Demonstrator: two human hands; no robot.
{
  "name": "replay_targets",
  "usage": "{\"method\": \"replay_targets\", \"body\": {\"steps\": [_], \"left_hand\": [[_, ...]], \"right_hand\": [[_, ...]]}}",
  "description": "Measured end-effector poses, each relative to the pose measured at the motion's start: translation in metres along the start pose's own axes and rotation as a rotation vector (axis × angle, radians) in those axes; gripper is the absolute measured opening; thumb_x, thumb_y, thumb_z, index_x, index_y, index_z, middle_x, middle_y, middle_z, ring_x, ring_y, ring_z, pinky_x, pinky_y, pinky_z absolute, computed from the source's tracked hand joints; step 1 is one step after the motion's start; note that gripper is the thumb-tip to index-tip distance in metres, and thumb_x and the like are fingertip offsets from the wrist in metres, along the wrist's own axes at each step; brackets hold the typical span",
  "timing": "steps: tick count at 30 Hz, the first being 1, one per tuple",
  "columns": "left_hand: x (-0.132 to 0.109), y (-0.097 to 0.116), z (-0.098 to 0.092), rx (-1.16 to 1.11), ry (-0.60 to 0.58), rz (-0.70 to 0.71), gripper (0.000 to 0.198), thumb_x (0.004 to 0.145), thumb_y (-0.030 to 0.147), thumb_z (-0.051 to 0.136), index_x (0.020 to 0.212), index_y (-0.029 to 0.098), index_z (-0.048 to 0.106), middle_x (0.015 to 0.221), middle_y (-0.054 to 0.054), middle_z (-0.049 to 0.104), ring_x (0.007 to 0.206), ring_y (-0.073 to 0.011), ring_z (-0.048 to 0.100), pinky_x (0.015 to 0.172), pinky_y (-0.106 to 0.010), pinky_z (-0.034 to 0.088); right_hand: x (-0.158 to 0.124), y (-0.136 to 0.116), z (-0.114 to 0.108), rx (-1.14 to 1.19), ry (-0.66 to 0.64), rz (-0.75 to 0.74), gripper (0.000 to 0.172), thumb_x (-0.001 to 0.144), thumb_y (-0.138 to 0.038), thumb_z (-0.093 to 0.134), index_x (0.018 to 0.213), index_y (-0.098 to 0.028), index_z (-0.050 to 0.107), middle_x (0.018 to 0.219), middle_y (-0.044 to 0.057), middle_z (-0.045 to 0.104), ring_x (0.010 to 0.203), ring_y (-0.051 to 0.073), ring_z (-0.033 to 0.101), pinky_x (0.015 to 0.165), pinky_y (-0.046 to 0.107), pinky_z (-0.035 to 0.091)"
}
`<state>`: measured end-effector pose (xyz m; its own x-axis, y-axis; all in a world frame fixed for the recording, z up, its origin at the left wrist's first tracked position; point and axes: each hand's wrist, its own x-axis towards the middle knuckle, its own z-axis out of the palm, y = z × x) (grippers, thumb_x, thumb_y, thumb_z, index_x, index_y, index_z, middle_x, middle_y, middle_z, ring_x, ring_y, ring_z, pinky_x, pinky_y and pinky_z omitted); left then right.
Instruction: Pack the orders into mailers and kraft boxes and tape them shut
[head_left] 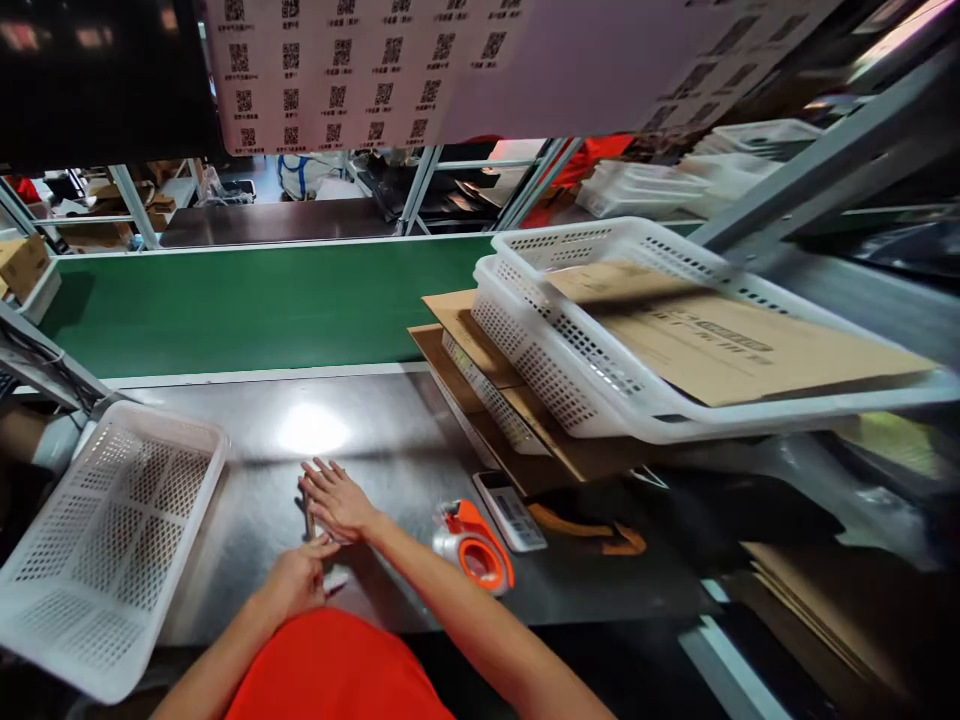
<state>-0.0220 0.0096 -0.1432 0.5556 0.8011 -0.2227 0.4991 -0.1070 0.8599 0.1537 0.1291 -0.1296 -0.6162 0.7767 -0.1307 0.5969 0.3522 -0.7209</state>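
Note:
My right hand (339, 500) lies flat on the metal worktop (259, 540), palm down with its fingers spread. Close in front of my body, my left hand (298, 577) is closed, its fingertips just below the right palm. A thin, narrow brownish piece (309, 522) shows beside the right hand, in line with the left fingertips; its kind cannot be made out. Something small and whitish (335, 580) shows by the left fingers, partly hidden. To the right stands an orange tape dispenser (480, 560) with a roll of clear tape.
An empty white perforated basket (112, 540) stands at left. Stacked white baskets (555, 370) with cardboard sheets (720, 330) overhang the right side. A phone (511, 512) and an orange-and-black strap-like item (585, 530) lie nearby. A green conveyor belt (262, 305) runs behind, below a QR-code sheet (360, 70).

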Motion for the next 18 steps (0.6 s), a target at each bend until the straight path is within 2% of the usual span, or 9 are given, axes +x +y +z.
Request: {"method": "replay_targets", "body": {"steps": [1, 2, 3, 5, 7, 10, 13, 16, 18], "left_hand": [[0.001, -0.003, 0.001, -0.008, 0.002, 0.013, 0.03, 0.088, 0.033, 0.073, 0.061, 0.02, 0.072, 0.152, -0.014, 0.068, 0.151, -0.0383, 0.054, 0.125, -0.053, 0.045], [0.003, -0.007, 0.002, -0.018, 0.003, 0.023, 0.032, 0.089, 0.035, 0.072, 0.06, 0.02, 0.07, 0.154, -0.014, 0.067, 0.153, -0.0378, 0.052, 0.126, -0.054, 0.044], [0.004, -0.009, 0.003, -0.023, 0.003, 0.029, 0.034, 0.09, 0.037, 0.073, 0.06, 0.021, 0.069, 0.154, -0.015, 0.066, 0.154, -0.0373, 0.051, 0.126, -0.055, 0.044], [0.005, -0.014, 0.004, -0.039, 0.01, 0.026, 0.035, 0.085, 0.042, 0.078, 0.058, 0.022, 0.067, 0.153, -0.015, 0.067, 0.153, -0.0369, 0.052, 0.125, -0.054, 0.045], [0.004, -0.018, 0.007, -0.096, 0.032, -0.001, 0.034, 0.075, 0.043, 0.085, 0.057, 0.024, 0.065, 0.15, -0.015, 0.068, 0.152, -0.0371, 0.053, 0.127, -0.052, 0.044], [-0.004, -0.021, 0.013, -0.225, 0.102, -0.066, 0.023, 0.068, 0.039, 0.083, 0.058, 0.027, 0.066, 0.136, -0.012, 0.078, 0.144, -0.0365, 0.062, 0.125, -0.051, 0.045], [-0.015, -0.023, 0.019, -0.33, 0.242, -0.147, 0.02, 0.071, 0.045, 0.075, 0.057, 0.032, 0.067, 0.104, -0.009, 0.085, 0.118, -0.0328, 0.077, 0.109, -0.049, 0.056], [-0.031, -0.026, 0.016, -0.38, 0.413, -0.273, 0.034, 0.067, 0.058, 0.075, 0.053, 0.032, 0.059, 0.091, -0.011, 0.082, 0.099, -0.0351, 0.078, 0.094, -0.052, 0.059], [-0.048, -0.027, 0.008, -0.399, 0.499, -0.383, 0.047, 0.065, 0.064, 0.078, 0.052, 0.028, 0.052, 0.09, -0.013, 0.079, 0.096, -0.0374, 0.076, 0.091, -0.055, 0.059]], "right_hand": [[0.013, 0.003, -0.008, 0.039, 0.052, 0.099, 0.042, 0.092, -0.035, 0.074, 0.132, -0.02, 0.077, 0.155, 0.015, 0.064, 0.151, 0.032, 0.052, 0.127, 0.047, 0.035], [0.026, 0.006, -0.015, 0.071, 0.087, 0.188, 0.034, 0.093, -0.037, 0.073, 0.117, -0.016, 0.081, 0.14, 0.016, 0.074, 0.139, 0.031, 0.062, 0.119, 0.043, 0.043], [0.036, 0.01, -0.023, 0.093, 0.098, 0.254, 0.032, 0.093, -0.041, 0.071, 0.1, -0.012, 0.083, 0.118, 0.017, 0.08, 0.122, 0.031, 0.071, 0.107, 0.04, 0.05], [0.05, 0.016, -0.036, 0.144, 0.072, 0.343, 0.048, 0.09, -0.051, 0.072, 0.066, -0.01, 0.075, 0.074, 0.012, 0.075, 0.084, 0.026, 0.076, 0.082, 0.036, 0.053], [0.052, 0.017, -0.046, 0.216, 0.019, 0.394, 0.049, 0.077, -0.053, 0.081, 0.052, -0.014, 0.066, 0.052, 0.004, 0.061, 0.06, 0.02, 0.067, 0.067, 0.033, 0.048], [0.035, 0.012, -0.048, 0.316, -0.064, 0.417, 0.033, 0.057, -0.041, 0.09, 0.057, -0.018, 0.067, 0.053, 0.001, 0.063, 0.053, 0.019, 0.06, 0.057, 0.031, 0.043], [0.007, 0.007, -0.047, 0.376, -0.155, 0.425, 0.027, 0.055, -0.037, 0.085, 0.067, -0.022, 0.066, 0.068, 0.008, 0.073, 0.061, 0.024, 0.066, 0.056, 0.034, 0.044], [0.001, 0.004, -0.066, 0.37, -0.231, 0.446, 0.04, 0.052, -0.038, 0.083, 0.088, -0.024, 0.072, 0.076, 0.011, 0.076, 0.069, 0.031, 0.073, 0.059, 0.037, 0.051], [0.021, -0.004, -0.092, 0.272, -0.124, 0.451, 0.048, 0.054, -0.042, 0.084, 0.097, -0.023, 0.075, 0.078, 0.011, 0.077, 0.075, 0.034, 0.075, 0.066, 0.041, 0.056]]}}
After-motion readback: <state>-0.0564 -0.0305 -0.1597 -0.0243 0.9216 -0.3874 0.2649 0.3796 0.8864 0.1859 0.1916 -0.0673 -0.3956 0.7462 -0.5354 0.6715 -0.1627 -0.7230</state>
